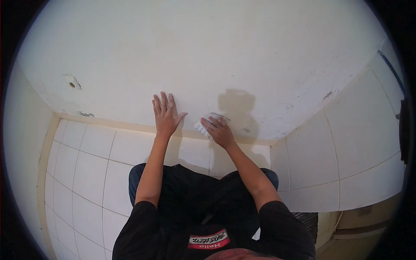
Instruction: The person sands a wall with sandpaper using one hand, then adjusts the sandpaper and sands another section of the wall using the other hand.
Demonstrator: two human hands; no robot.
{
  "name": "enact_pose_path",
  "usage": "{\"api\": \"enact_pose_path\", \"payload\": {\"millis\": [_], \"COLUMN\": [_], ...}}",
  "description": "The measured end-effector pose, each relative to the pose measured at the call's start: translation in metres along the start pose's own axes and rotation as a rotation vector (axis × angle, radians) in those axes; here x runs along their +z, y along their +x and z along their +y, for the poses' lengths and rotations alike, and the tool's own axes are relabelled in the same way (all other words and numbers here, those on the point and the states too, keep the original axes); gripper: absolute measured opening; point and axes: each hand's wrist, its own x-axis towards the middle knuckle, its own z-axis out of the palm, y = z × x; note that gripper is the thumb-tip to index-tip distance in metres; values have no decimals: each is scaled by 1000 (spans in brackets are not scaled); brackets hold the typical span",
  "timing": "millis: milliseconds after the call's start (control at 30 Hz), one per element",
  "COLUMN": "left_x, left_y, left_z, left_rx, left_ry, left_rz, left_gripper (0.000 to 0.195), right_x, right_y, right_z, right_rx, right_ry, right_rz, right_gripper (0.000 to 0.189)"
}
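My left hand (165, 114) lies flat on the white painted wall (201, 48), fingers spread and pointing up, with pale dust on the fingertips. To its right, my right hand (219, 130) presses a whitish sheet with printed marks (201, 129), possibly the back of sandpaper, against the lower wall just above the baseboard. Part of the sheet is hidden under the palm and fingers. Scuffed grey patches (246, 130) mark the wall to the right of that hand, where a shadow also falls.
A wall fitting with a round hole (72, 84) is at the left. A cream baseboard (130, 126) meets the white tiled floor (91, 169). Large tiles cover a surface (312, 152) at the right, with a dark blue hose-like line (391, 70) beyond. A corrugated dark item (307, 224) sits lower right.
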Motion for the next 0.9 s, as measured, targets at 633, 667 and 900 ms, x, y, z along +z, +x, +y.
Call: {"api": "enact_pose_path", "payload": {"millis": [633,667,900], "left_x": [0,0,-1], "left_y": [0,-1,2], "left_z": [-2,-2,1], "left_rx": [-4,-3,0], "left_ry": [12,12,5], "left_rz": [-10,-13,-3], "left_gripper": [108,108,107], "right_x": [-66,-64,-21], "right_y": [-9,-7,-5], "right_z": [76,70,26], "right_rx": [516,508,336], "right_ry": [72,88,6], "right_rz": [300,291,119], "right_gripper": [80,79,67]}}
